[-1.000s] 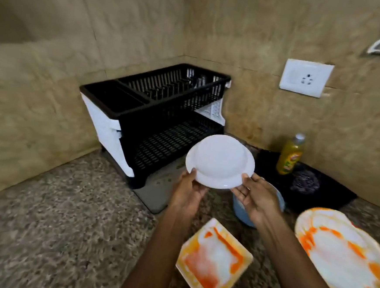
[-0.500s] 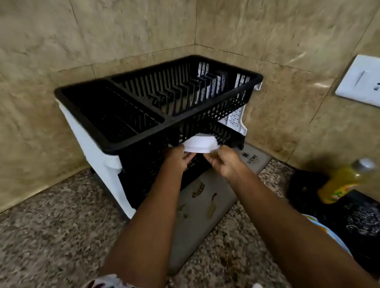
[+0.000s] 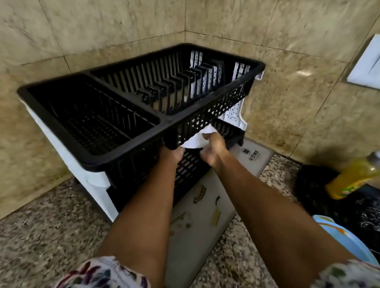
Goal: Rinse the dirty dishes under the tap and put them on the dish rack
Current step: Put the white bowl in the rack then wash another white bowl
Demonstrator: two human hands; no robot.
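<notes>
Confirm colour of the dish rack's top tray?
Black: the top tray is black slatted plastic on white side supports. Head view, the only one, shows it clearly.

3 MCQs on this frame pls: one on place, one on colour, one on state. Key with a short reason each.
1. Where is the white round dish going?
A. upper tier of the rack
B. lower tier of the rack
C. onto the grey mat

2. What colour are the baskets of the two-tier plastic dish rack?
A. black
B. blue
C. red

3. What is in the rack's upper tier?
A. full of plates
B. one cup
C. no dishes

Key:
1 B: the left hand and right hand hold the dish under the upper basket's rim.
2 A: both baskets are black; only the side frame is white.
3 C: its slots and side compartment are bare.
</notes>
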